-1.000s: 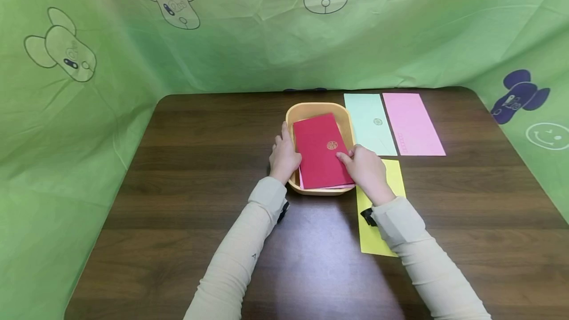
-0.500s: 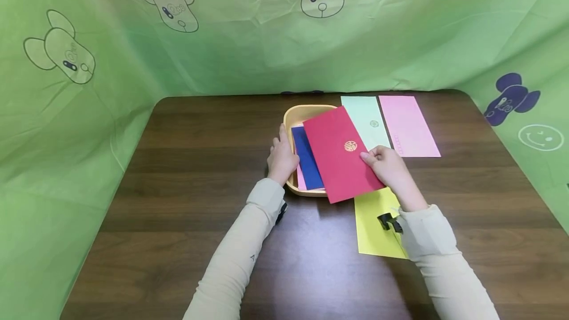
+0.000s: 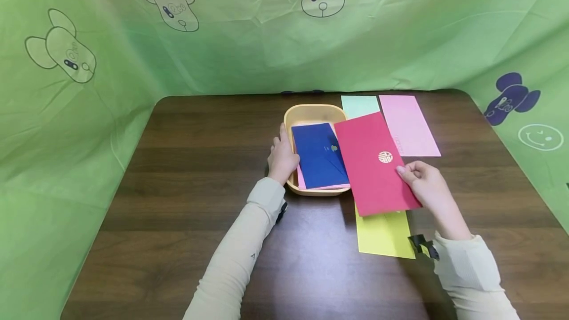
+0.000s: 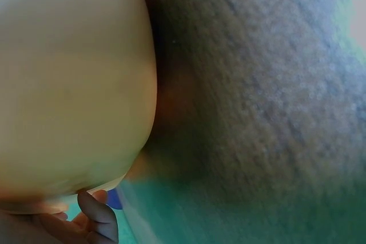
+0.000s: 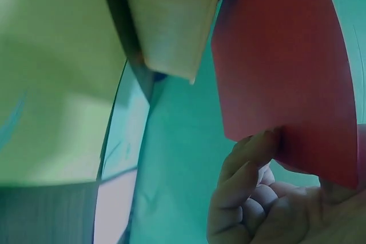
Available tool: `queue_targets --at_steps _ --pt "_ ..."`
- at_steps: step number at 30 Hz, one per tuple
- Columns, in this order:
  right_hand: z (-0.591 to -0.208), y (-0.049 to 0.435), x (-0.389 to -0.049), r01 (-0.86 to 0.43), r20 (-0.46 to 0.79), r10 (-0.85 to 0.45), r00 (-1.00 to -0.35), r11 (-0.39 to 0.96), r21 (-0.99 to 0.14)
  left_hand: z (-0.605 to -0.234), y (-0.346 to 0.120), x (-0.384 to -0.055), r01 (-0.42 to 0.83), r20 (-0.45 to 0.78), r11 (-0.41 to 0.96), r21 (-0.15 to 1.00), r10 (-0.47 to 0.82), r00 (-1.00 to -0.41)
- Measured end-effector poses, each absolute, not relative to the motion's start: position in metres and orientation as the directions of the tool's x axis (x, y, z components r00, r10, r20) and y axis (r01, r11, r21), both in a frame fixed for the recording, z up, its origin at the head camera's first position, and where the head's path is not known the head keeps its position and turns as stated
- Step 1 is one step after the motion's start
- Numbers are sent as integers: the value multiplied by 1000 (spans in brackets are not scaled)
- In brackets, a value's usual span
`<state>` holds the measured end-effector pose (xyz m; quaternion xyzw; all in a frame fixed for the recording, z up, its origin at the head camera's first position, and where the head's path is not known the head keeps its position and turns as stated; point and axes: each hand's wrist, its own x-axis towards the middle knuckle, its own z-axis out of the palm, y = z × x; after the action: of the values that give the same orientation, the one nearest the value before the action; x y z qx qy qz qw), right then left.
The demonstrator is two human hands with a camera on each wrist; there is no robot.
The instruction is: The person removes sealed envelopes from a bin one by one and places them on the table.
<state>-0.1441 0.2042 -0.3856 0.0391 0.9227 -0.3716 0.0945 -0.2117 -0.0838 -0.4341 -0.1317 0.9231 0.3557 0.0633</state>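
Observation:
My right hand [image 3: 426,184] pinches a red envelope [image 3: 373,167] with a gold emblem by its right edge, thumb on top. The envelope is raised above the table and partly covers the mint and yellow envelopes. Its underside shows in the right wrist view, fingers against it. My left hand [image 3: 282,157] grips the left wall of a tan plastic bin [image 3: 306,108], thumb at the rim. In the left wrist view the bin's outer wall [image 4: 74,84] fills one side, with curled fingers at its edge. Inside the bin a blue envelope [image 3: 317,157] lies over pink ones.
Right of the bin, a mint envelope [image 3: 360,105] and a pink envelope [image 3: 411,127] lie side by side at the back of the brown table [image 3: 200,186]. A yellow envelope [image 3: 384,241] lies nearer the front. Green printed cloth [image 3: 249,28] hangs behind.
My right hand has lifted the red envelope out of the bin and carried it right, uncovering the blue envelope. The left hand has stayed on the bin.

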Motion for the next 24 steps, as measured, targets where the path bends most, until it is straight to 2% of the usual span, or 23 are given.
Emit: queue_targets --at_steps 10,24 --pt "-396 244 -130 262 -296 84 -952 725 -637 -435 -84 -211 -293 -209 715 635 -206 -956" --pt "-418 307 -109 372 -349 193 -917 729 -574 -433 -85 -211 -296 -216 713 636 -204 -955"
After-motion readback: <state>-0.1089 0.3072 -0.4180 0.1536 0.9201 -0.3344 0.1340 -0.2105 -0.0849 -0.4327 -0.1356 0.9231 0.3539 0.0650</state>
